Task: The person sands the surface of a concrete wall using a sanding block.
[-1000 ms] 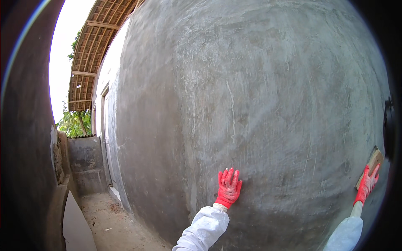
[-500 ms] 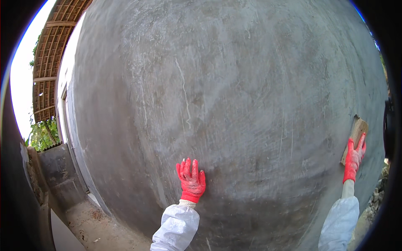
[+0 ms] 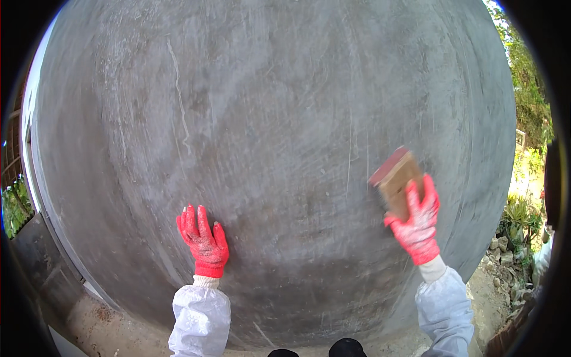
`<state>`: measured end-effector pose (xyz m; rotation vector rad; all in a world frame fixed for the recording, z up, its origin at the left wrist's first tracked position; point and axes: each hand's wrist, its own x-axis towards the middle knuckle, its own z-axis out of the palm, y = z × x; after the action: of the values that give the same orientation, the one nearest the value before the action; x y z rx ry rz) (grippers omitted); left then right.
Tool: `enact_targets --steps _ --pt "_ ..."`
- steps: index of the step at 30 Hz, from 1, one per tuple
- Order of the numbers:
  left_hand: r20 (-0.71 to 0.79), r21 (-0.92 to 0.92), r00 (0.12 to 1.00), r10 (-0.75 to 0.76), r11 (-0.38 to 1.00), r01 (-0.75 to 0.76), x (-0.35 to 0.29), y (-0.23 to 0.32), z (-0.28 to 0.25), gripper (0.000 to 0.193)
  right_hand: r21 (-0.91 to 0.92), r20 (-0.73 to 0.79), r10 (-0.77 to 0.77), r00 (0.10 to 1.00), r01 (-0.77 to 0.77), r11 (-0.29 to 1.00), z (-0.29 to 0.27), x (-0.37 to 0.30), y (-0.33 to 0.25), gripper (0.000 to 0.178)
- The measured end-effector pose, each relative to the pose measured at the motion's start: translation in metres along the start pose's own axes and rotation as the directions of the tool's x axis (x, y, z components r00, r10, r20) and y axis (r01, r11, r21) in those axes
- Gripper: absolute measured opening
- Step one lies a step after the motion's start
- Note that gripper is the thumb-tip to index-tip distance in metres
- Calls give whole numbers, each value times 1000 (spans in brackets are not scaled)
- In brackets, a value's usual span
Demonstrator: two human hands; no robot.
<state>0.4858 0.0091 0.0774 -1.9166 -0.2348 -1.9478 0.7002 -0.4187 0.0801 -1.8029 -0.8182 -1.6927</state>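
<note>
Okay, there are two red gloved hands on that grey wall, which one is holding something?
The right hand. It grips a brown rectangular block against the grey plastered wall, while the left hand rests flat on the wall with fingers spread and holds nothing.

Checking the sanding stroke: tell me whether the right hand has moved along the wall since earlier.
Yes. The right hand with its block has swept leftward across the grey wall, toward the left hand.

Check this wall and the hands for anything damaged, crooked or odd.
Nothing looks broken. The grey plastered wall carries pale thin scratch lines and trowel streaks, with a darker patch low down between the hands. The left hand lies flat on it; the right hand holds a brown block tilted against it.
</note>
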Motion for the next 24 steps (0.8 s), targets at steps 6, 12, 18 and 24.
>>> enact_targets --steps 6,12,18,24 --pt "-12 -15 1000 -21 1000 21 2 7 0 61 59 -336 654 678 -677 733 -3 74 111 90" --pt "28 -15 999 -25 1000 25 -7 0 2 60 238 178 -402 898 357 903 35 -37 -98 103" --pt "-9 -39 1000 -2 999 2 0 -2 -4 60 -5 -64 98 993 -99 995 14 40 -46 101" --pt "-2 -50 999 -52 997 52 -2 2 -4 60 -64 -248 271 930 -295 953 18 81 -17 93"
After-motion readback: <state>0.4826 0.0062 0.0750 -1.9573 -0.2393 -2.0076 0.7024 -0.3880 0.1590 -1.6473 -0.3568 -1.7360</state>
